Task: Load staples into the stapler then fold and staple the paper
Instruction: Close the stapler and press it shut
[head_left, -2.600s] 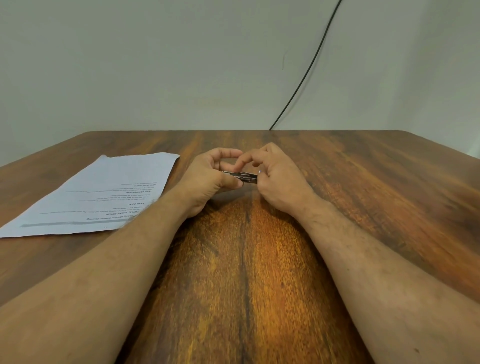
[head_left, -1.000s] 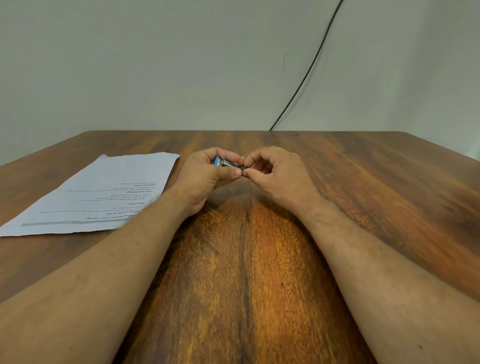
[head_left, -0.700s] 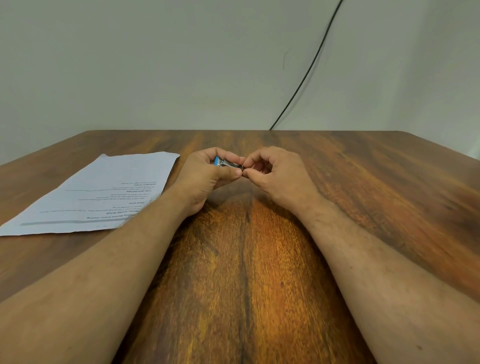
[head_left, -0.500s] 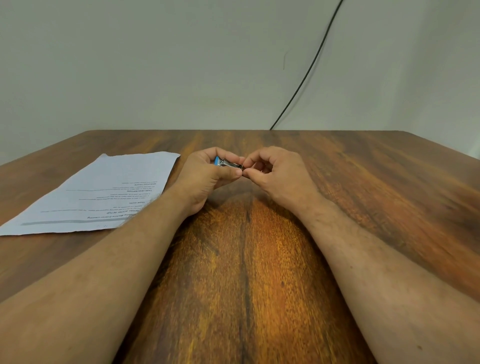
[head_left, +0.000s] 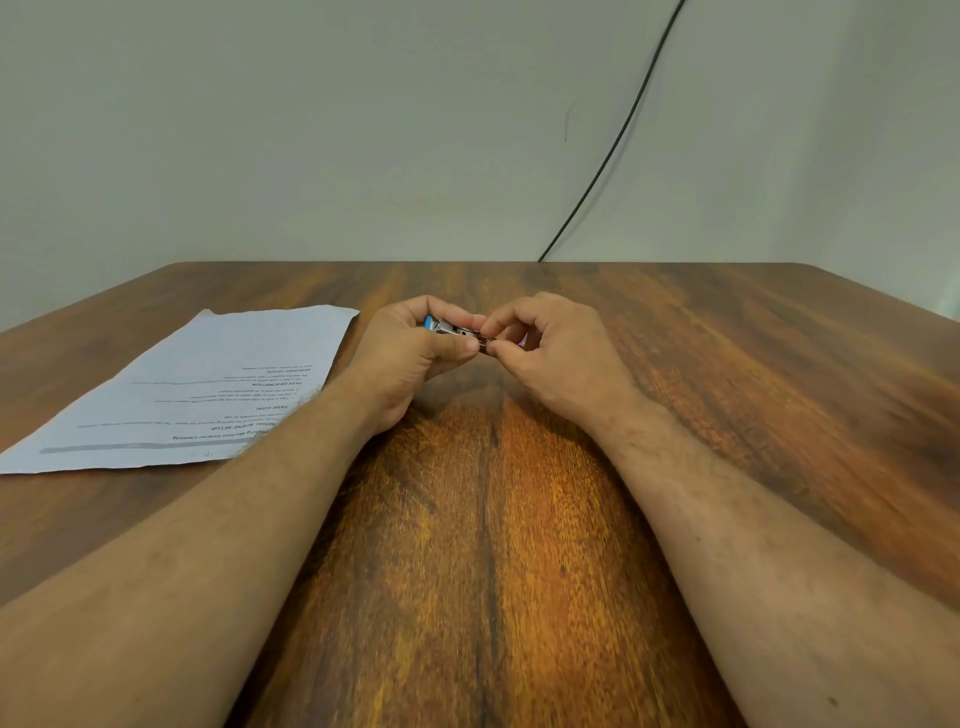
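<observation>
Wood table (head_left: 483, 519), paper (head_left: 208, 384) flat at your left. Your left hand (head_left: 410, 358) grips the stapler (head_left: 451, 328); your right hand (head_left: 550, 353) pinches something at its end, likely staples. You're loading; next, seat them straight.

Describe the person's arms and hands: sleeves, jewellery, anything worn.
Both forearms are bare as far as the frame shows, with no sleeve in view. The left hand and right hand wear no gloves, and no watch or wristband shows at either wrist. No ring can be made out on the fingers that show. Fine hair covers both forearms.
</observation>
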